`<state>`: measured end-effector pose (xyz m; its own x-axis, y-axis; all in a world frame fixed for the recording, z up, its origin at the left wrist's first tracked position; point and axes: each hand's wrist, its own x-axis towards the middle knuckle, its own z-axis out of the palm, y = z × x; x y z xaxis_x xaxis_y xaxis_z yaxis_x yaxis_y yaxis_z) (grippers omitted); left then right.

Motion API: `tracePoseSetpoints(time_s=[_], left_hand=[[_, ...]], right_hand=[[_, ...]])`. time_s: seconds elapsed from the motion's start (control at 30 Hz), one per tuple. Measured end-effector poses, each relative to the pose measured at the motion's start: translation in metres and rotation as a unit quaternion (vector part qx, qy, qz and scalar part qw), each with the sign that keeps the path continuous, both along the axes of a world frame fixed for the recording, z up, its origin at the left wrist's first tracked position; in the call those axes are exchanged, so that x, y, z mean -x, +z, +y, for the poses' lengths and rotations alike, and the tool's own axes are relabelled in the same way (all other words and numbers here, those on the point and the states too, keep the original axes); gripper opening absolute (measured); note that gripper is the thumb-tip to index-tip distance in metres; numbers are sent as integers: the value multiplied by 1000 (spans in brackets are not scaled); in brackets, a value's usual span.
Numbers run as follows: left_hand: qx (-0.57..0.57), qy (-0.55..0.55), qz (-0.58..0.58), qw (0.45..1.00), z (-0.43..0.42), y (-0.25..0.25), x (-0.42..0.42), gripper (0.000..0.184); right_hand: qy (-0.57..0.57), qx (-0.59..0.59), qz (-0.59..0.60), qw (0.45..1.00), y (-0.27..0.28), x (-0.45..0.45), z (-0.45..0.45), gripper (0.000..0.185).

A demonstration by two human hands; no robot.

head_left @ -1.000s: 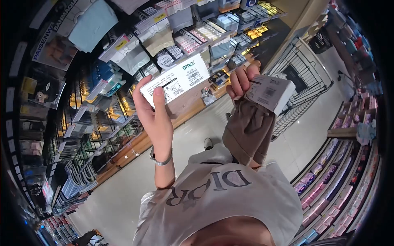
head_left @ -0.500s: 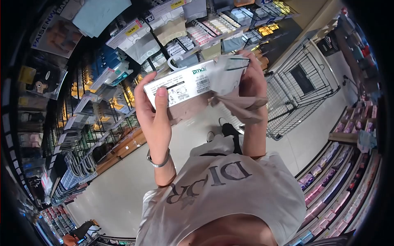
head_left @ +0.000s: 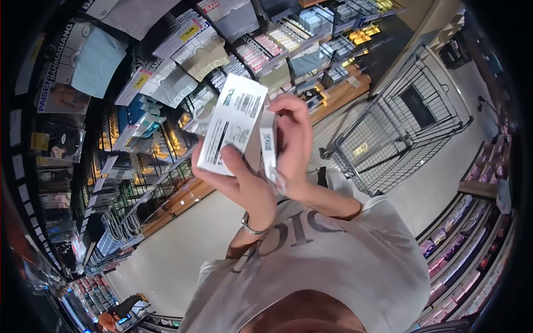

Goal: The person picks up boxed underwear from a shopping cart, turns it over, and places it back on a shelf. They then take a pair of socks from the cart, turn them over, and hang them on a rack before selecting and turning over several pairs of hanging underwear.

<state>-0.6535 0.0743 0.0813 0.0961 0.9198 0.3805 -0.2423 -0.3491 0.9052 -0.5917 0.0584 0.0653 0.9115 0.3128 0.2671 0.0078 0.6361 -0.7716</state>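
Note:
A white printed card point(head_left: 236, 119) with a barcode, green lettering and small drawings stands tilted in front of my chest. My left hand point(head_left: 244, 186) is closed on its lower end, thumb laid across the printed face. Beside the card, my right hand point(head_left: 294, 144) curls its fingers around a narrow white strip point(head_left: 268, 149) with green lettering. Some pinkish-brown fabric point(head_left: 255, 145) shows between card and strip, so this looks like a garment package. Whether the strip belongs to the same package, I cannot tell; my fingers and the card hide the rest.
Racks of hanging garment packs point(head_left: 202, 55) and boxed goods line the far and left sides. A wire shopping cart point(head_left: 408, 119) stands on the right, beyond my right arm. Curved shelves with pink packs point(head_left: 452, 244) run along the lower right. Pale floor point(head_left: 172, 244) lies between.
The card has turned from nearly level to steeply tilted. My right hand has come in from the far end, closer to my left, and the loose brownish fabric no longer hangs out.

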Motion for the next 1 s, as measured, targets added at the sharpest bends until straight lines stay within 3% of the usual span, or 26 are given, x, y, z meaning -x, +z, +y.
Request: tracePoseSetpoints(time_s=[0.07, 0.17, 0.23, 0.3, 0.4, 0.43, 0.53, 0.67, 0.7, 0.83, 0.9, 1.0], left_hand=[[13, -36, -47, 998, -7, -17, -5, 45], [15, 0, 44, 999, -8, -28, -14, 43], [7, 21, 8, 1000, -7, -20, -29, 44], [-4, 43, -2, 999, -5, -23, -29, 46], [-17, 64, 16, 998, -1, -32, -31, 47], [-19, 73, -4, 997, 1, -35, -33, 47], [-15, 92, 44, 995, 5, -40, -25, 49], [25, 71, 15, 997, 7, -54, -25, 46], [40, 54, 4, 998, 4, -51, -25, 44], [26, 95, -9, 995, 20, -36, -4, 43], [-7, 123, 13, 992, 30, -18, 6, 43], [-41, 92, 133, 986, 40, -11, 24, 42]], right_hand=[[50, -161, 180, 969, -14, 3, -11, 16], [103, -5, 88, 991, -36, 4, -25, 39], [180, 18, 70, 981, -35, -7, -19, 50], [290, 39, 104, 951, -46, -5, -23, 58], [463, -107, 225, 850, -52, -13, -36, 69], [465, -168, 221, 841, -56, -10, -40, 70], [480, 1, 68, 875, -78, -7, -63, 77], [446, 33, 240, 862, -116, -8, -69, 74], [412, 34, 310, 856, -104, -9, -70, 60], [278, 66, 292, 913, -115, -35, -68, 30], [198, 123, 227, 946, -114, -59, -80, 28], [166, 71, 198, 963, -93, -88, -95, 26]])
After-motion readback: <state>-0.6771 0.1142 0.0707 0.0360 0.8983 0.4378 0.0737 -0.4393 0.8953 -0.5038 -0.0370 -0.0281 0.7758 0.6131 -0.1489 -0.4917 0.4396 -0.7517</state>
